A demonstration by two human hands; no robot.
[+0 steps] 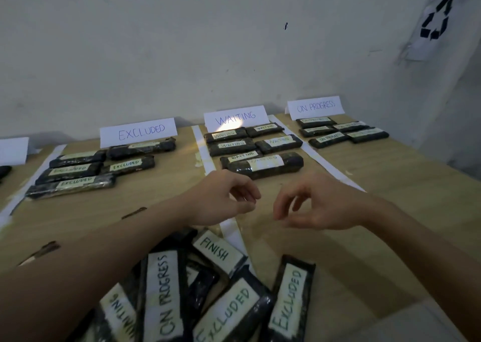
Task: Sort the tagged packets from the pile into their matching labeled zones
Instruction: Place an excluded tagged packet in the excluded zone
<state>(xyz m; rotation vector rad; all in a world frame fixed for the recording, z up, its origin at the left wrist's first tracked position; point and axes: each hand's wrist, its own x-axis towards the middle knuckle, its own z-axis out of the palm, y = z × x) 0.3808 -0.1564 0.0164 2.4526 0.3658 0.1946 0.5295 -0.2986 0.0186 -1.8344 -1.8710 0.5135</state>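
A pile of dark wrapped packets (208, 295) lies at the near edge, with tags reading FINISH (217, 250), ON PROGRESS (162, 295), WAITING and EXCLUDED (289, 300). My left hand (223, 198) and my right hand (312, 203) hover above the table beyond the pile, fingers loosely curled, holding nothing. Just past them lies a WAITING packet (265, 166) at the front of the WAITING zone. Standing cards mark the zones EXCLUDED (139, 132), WAITING (235, 117) and ON PROGRESS (316, 106), each with several sorted packets behind it.
White tape strips (205, 154) divide the wooden table (390, 185) into lanes. Another card (13, 150) stands at the far left, its text out of view. A wall runs behind the table; a sheet with a recycling symbol (434, 21) hangs at the right.
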